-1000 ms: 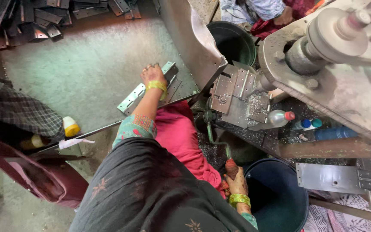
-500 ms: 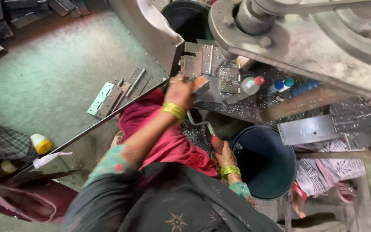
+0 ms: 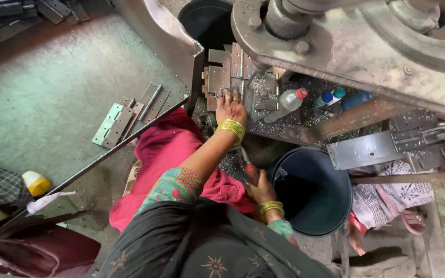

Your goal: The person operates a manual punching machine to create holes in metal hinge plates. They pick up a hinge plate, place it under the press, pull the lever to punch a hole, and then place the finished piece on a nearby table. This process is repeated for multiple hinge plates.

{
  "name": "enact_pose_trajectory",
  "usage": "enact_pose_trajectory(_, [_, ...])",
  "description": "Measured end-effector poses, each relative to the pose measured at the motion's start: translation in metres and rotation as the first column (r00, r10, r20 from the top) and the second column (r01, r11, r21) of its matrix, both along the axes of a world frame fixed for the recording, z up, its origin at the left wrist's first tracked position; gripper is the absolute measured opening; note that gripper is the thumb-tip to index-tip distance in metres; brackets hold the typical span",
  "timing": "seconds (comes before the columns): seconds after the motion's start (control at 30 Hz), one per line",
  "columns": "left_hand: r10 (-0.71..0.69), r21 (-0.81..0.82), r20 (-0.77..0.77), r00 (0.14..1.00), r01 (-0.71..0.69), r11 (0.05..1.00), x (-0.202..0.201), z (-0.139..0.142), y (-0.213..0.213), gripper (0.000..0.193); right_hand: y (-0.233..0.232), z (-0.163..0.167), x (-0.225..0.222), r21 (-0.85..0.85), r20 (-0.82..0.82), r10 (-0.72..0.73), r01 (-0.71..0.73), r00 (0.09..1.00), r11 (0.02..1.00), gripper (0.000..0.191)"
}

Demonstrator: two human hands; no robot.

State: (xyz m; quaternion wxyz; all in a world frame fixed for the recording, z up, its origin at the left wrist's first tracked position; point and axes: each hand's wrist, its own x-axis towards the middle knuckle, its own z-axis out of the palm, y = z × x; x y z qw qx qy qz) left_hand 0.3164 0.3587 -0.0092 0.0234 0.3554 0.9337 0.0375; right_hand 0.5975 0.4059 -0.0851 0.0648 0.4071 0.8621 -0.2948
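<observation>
My left hand [image 3: 230,107], with yellow bangles at the wrist, reaches forward to the die block [image 3: 233,72] of a heavy metal press. Its fingers close on a small grey hinge plate [image 3: 218,96] lying against the die. My right hand [image 3: 261,189] stays low by my lap, gripping a tool with a red handle [image 3: 251,173] beside the rim of a dark blue bucket [image 3: 312,191]. A pile of flat metal hinges [image 3: 124,116] lies on the floor to my left, apart from both hands.
The press body and wheel [image 3: 366,46] overhang the top. A black bucket [image 3: 207,20] stands behind the die. Plastic bottles [image 3: 287,103] lie right of it. A long rod [image 3: 93,162] slants across the floor. Another person's foot and patterned cloth [image 3: 387,198] are at right.
My left hand left the hinge pile on the floor, swung right carrying a hinge plate, and now rests at the press die. The right hand stayed by the bucket.
</observation>
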Motion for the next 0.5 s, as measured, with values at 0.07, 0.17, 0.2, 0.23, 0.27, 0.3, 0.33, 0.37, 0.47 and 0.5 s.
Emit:
enact_pose_trajectory(0.07, [-0.034,0.036,0.007,0.999,0.033,0.999,0.001,-0.010,-0.002,0.051,-0.004,-0.018,0.002,0.003,-0.117,0.026,-0.026,0.993,1.000,0.078])
enact_pose_trajectory(0.17, [0.028,0.124,-0.209,0.978,-0.001,0.992,-0.001,-0.022,-0.003,0.054,0.005,-0.016,0.000,0.035,-0.035,0.062,-0.061,0.997,0.998,0.075])
enact_pose_trajectory(0.2, [-0.025,0.019,-0.168,0.986,0.029,0.999,-0.005,-0.024,-0.003,0.051,0.008,-0.009,0.002,0.039,0.038,0.059,-0.061,0.998,0.997,0.074])
enact_pose_trajectory(0.23, [-0.068,-0.077,-0.115,0.991,0.059,0.995,-0.007,-0.023,0.002,0.049,0.014,0.000,0.002,0.035,0.106,0.056,-0.060,0.993,0.998,0.073])
enact_pose_trajectory(0.27, [-0.113,-0.178,-0.052,0.992,0.102,0.979,-0.011,-0.022,0.005,0.047,0.017,0.008,0.002,0.021,0.163,0.046,-0.050,0.985,0.999,0.072])
enact_pose_trajectory(0.3, [-0.095,-0.139,-0.056,0.994,0.087,0.987,-0.013,-0.018,0.008,0.048,0.017,0.015,0.002,-0.005,0.201,0.028,-0.028,0.979,1.000,0.071])
enact_pose_trajectory(0.33, [-0.076,-0.094,-0.063,0.995,0.070,0.993,-0.016,-0.015,0.011,0.048,0.014,0.019,-0.002,-0.011,0.223,0.011,-0.009,0.975,1.000,0.070])
enact_pose_trajectory(0.37, [-0.051,-0.045,-0.081,0.995,0.048,0.998,-0.018,-0.014,0.013,0.049,0.009,0.021,-0.003,0.022,0.257,0.012,-0.019,0.966,1.000,0.069])
enact_pose_trajectory(0.47, [-0.088,-0.022,-0.114,0.990,0.086,0.996,-0.014,-0.006,0.006,0.049,-0.008,0.015,-0.013,0.116,0.073,0.033,-0.041,0.997,0.992,0.078])
enact_pose_trajectory(0.5, [-0.084,0.013,-0.118,0.989,0.086,0.996,-0.013,-0.003,0.001,0.048,-0.011,0.012,-0.013,0.152,-0.035,0.065,-0.059,0.997,0.987,0.083])
